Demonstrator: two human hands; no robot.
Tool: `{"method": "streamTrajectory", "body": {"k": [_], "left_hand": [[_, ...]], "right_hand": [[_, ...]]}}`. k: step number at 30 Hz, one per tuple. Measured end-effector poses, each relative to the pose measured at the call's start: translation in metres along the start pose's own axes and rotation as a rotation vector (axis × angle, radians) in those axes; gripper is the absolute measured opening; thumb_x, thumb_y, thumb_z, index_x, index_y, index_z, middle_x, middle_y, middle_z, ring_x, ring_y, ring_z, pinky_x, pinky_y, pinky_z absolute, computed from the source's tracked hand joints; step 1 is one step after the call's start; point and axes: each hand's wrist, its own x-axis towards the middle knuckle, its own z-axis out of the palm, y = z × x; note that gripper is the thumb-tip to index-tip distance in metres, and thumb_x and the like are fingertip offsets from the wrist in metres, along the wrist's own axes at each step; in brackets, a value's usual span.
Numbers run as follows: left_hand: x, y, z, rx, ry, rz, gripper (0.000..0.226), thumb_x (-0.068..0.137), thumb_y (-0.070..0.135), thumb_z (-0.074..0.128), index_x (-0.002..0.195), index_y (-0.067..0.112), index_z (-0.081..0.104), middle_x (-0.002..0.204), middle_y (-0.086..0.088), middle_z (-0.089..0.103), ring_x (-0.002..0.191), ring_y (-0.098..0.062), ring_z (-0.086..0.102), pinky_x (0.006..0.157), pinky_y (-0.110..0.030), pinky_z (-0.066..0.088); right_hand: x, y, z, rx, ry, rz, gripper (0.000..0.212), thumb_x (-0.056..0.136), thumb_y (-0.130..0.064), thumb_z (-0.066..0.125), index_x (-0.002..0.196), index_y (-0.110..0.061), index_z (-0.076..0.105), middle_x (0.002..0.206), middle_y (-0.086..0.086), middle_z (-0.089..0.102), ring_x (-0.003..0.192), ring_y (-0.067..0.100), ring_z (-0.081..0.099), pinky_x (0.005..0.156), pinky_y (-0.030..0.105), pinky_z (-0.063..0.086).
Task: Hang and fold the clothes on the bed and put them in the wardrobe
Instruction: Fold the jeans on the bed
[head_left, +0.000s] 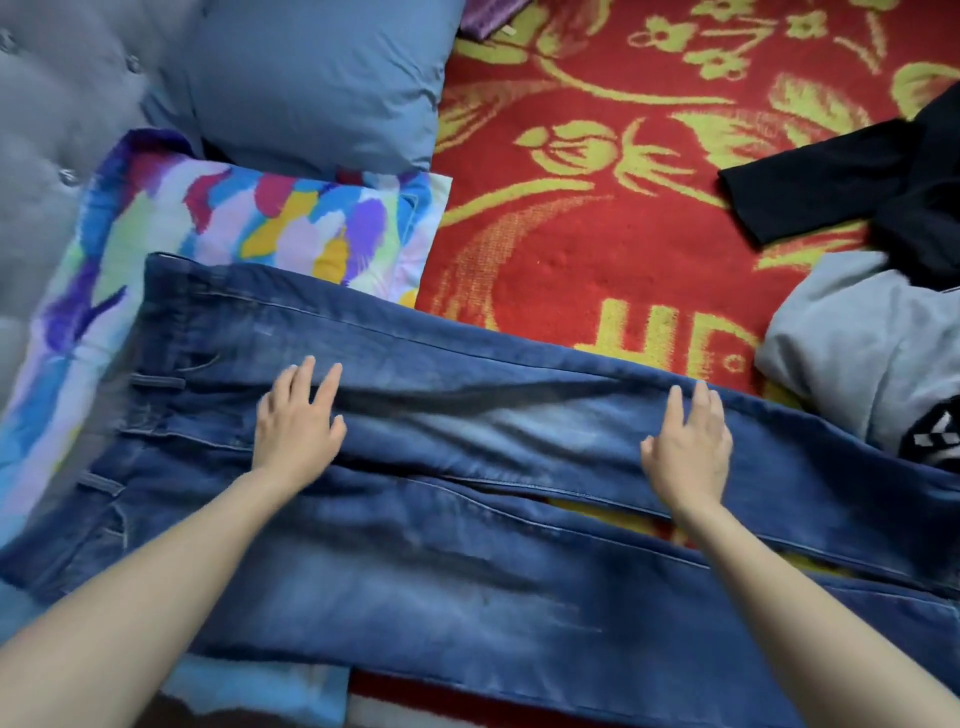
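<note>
Red blanket (571, 234) with yellow flowers is covering the bed, and a grey padded headboard (47, 130) is standing at the far left. A blue pillow (311, 78) and a colourful pillow (234, 218) are lying beside it. The jeans (415, 582) are stretching flat across the bed, waistband over the colourful pillow and legs running right, probably spread out for folding. The left hand (298, 431) is pressing the far leg near the waist, fingers straight and gripping nothing. The right hand (688, 447) is lying flat in the same way further along that leg, probably smoothing the cloth. A black garment (831, 176) and a grey garment (852, 343) are waiting at the right.
</note>
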Motion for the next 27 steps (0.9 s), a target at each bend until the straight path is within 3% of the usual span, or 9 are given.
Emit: {"method": "streamTrajectory", "body": {"k": [6,12,16,20,22,25,27], "left_hand": [[0.063,-0.088,-0.03,0.106,-0.01,0.016,0.062,0.093,0.025,0.049,0.148,0.019,0.022,0.157,-0.009,0.012,0.141,-0.027,0.013,0.108,-0.044,0.022],[0.117,-0.14,-0.034,0.171,-0.066,0.051,0.059,0.095,0.027,0.044,0.149,0.022,0.02,0.157,-0.004,0.013,0.141,-0.024,0.014,0.109,-0.042,0.023],[0.142,-0.155,-0.03,0.21,-0.138,0.075,0.06,0.097,0.03,0.041,0.15,0.025,0.012,0.158,-0.001,0.007,0.143,-0.021,0.01,0.112,-0.047,0.016],[0.153,-0.161,-0.027,0.326,-0.053,0.091,0.063,0.096,0.034,0.043,0.149,0.029,0.009,0.157,-0.003,0.006,0.142,-0.024,0.004,0.111,-0.053,0.011],[0.16,-0.166,-0.028,0.338,-0.032,0.069,0.065,0.095,0.036,0.045,0.149,0.03,0.01,0.157,-0.003,0.007,0.142,-0.026,0.004,0.11,-0.054,0.012],[0.17,-0.174,-0.032,0.376,-0.068,0.069,0.067,0.094,0.038,0.047,0.149,0.029,0.009,0.155,-0.003,0.014,0.142,-0.025,0.009,0.109,-0.055,0.014],[0.175,-0.176,-0.036,0.408,-0.036,0.094,0.063,0.092,0.036,0.052,0.146,0.026,0.022,0.145,-0.006,0.032,0.135,-0.026,0.023,0.108,-0.055,0.015]], "right_hand": [[0.008,-0.114,0.015,0.014,-0.083,-0.075,0.06,0.093,-0.025,0.05,0.146,-0.007,0.027,0.155,0.016,0.017,0.143,0.028,0.014,0.108,0.043,0.025],[0.032,-0.181,0.027,-0.118,-0.169,-0.256,0.063,0.096,-0.038,0.043,0.149,-0.019,0.017,0.158,0.004,0.012,0.145,0.021,0.01,0.112,0.039,0.02],[0.046,-0.194,0.036,-0.19,-0.211,-0.257,0.066,0.094,-0.039,0.045,0.15,-0.024,0.012,0.157,0.004,0.013,0.145,0.022,0.009,0.112,0.044,0.016],[0.049,-0.193,0.044,-0.26,-0.213,-0.236,0.065,0.092,-0.045,0.045,0.148,-0.023,0.018,0.141,0.005,0.037,0.135,0.023,0.028,0.108,0.041,0.025],[0.049,-0.192,0.046,-0.259,-0.172,-0.237,0.063,0.092,-0.048,0.044,0.146,-0.023,0.022,0.135,0.005,0.041,0.131,0.023,0.033,0.105,0.039,0.028],[0.056,-0.19,0.046,-0.184,-0.125,-0.198,0.058,0.095,-0.048,0.039,0.146,-0.024,0.025,0.145,0.005,0.034,0.137,0.023,0.027,0.106,0.039,0.026],[0.063,-0.19,0.044,-0.147,-0.177,-0.17,0.058,0.097,-0.046,0.037,0.148,-0.025,0.02,0.153,0.001,0.023,0.142,0.02,0.018,0.11,0.042,0.022]]}}
